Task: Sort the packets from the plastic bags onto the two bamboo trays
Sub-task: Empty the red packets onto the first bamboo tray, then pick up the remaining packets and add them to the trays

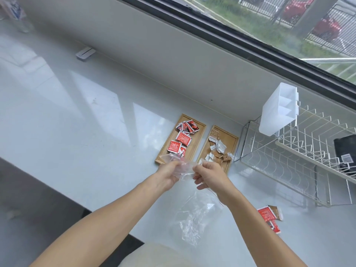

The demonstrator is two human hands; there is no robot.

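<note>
Over the worktop (81,116), hands: left hand (169,175) and right hand (210,175) both pinch a clear plastic bag (183,169).
Left tray (200,130): red packets (183,138).
Right tray (234,143): brown packets (217,149).

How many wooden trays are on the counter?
2. The left tray holds red packets, and the right tray beside it holds brown and white packets. The hands and a clear bag cover their near ends, but no other tray shows.

Both hands, left (169,175) and right (209,175), pinch a clear crumpled plastic bag (183,170) above the white desk (77,116). Left bamboo tray (200,132) holds red packets (182,138), right bamboo tray (234,143) brown-white packets (217,149). Second clear bag (194,218) lies below; three loose packets (269,216) to its right.
</note>
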